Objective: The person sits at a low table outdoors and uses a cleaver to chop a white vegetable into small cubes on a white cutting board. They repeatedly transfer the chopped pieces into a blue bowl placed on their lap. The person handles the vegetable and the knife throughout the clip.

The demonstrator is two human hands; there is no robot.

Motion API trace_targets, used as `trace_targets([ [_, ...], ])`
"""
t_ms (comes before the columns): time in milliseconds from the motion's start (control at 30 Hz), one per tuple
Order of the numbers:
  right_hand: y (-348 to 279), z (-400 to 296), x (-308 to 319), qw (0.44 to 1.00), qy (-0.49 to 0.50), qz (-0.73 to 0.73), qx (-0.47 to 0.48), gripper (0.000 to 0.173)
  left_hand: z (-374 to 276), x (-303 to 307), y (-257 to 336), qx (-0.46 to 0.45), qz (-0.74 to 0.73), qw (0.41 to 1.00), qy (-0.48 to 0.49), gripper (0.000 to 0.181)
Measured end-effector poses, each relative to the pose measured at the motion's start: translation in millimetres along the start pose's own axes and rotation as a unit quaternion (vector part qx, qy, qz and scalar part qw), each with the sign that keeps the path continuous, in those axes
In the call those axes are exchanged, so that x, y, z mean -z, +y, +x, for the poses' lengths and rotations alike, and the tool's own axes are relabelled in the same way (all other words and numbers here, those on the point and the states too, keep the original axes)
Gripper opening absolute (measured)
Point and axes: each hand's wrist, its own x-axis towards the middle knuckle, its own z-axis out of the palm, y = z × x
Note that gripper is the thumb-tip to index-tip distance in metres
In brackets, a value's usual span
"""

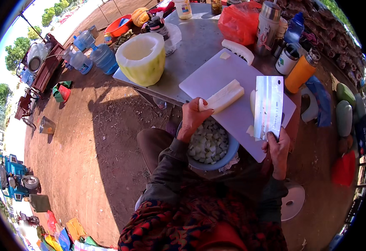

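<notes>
My left hand (195, 116) grips the near end of a long pale piece of melon (225, 96), peeled, above the white cutting board (209, 77). In my right hand (277, 147) is a Chinese cleaver (268, 105), its broad blade pointing away from me over the board's right side. Part of another pale piece (252, 102) shows from behind the blade. Small scraps (250, 130) lie by the cleaver's lower edge. Below the board's near edge, a blue basin (233, 150) holds many white melon cubes (209, 144); the board and my left arm hide some of it.
A large hollowed melon half (142, 62) stands at the metal table's (189, 40) left corner. A curved melon slice (239, 51) lies at the board's far edge. A steel thermos (267, 28), a white mug (286, 59) and an orange bottle (302, 70) crowd the right, near a red plastic bag (237, 23).
</notes>
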Motion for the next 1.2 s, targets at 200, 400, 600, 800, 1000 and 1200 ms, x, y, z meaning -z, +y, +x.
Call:
trace_targets([
  [200, -9.2, 22.9, -11.5, 0.934, -0.053, -0.293, 0.195, 0.01, -30.7, 20.3, 30.0, -0.003, 0.048, 0.999, -0.011, 0.023],
  [400, -12.6, 50.5, -33.4, 0.868, -0.078, -0.417, 0.258, 0.012, -35.2, 26.9, 29.9, -0.053, 0.138, 0.989, -0.006, 0.025],
  [600, -19.6, 75.5, -42.9, 0.836, -0.161, -0.489, 0.191, 0.017, -33.9, 29.0, 32.5, -0.068, 0.154, 0.986, -0.007, 0.028],
  [800, -23.6, 83.7, -56.5, 0.798, -0.186, -0.538, 0.199, 0.017, -34.1, 28.7, 30.1, -0.074, 0.155, 0.985, -0.006, 0.027],
  [1000, -7.4, 106.0, -72.5, 0.788, -0.208, -0.549, 0.186, 0.013, -36.4, 28.8, 26.9, -0.145, 0.167, 0.975, 0.001, 0.026],
  [1200, 11.9, 132.5, -72.0, 0.835, -0.157, -0.501, 0.164, 0.011, -36.6, 31.6, 18.3, -0.114, 0.131, 0.985, 0.015, 0.027],
])
